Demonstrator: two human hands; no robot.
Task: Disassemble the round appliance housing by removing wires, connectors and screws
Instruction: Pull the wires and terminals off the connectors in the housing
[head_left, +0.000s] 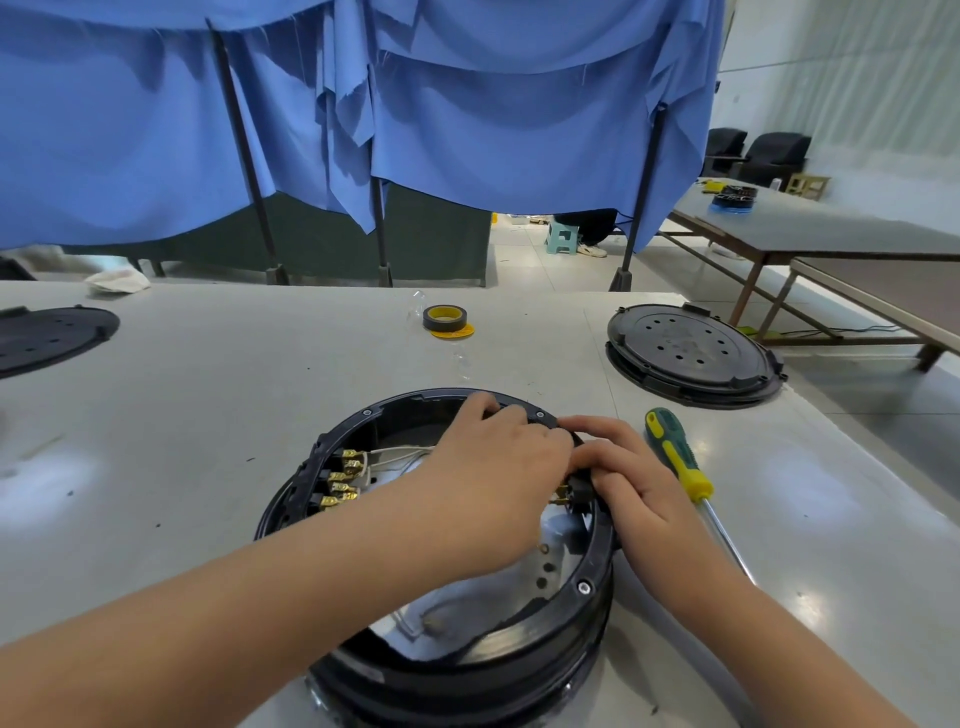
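Open grey bench (208, 415) lies left of the round black plastic housing (571, 613). On its right, a green-and-yellow-handled screwdriver (678, 457) lies just beside the rim; a black perforated round cover (691, 353) and black-and-yellow tape roll (445, 318) stand beyond.

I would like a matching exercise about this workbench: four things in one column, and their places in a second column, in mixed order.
Things:
1. screwdriver
2. tape roll
3. round black cover
4. brass connectors

Places:
A. inside the round housing, on its left wall
B. far side of the table, near the middle
C. flat on the table, just right of the right hand
D. far right part of the table

Pairs: 1-C, 2-B, 3-D, 4-A
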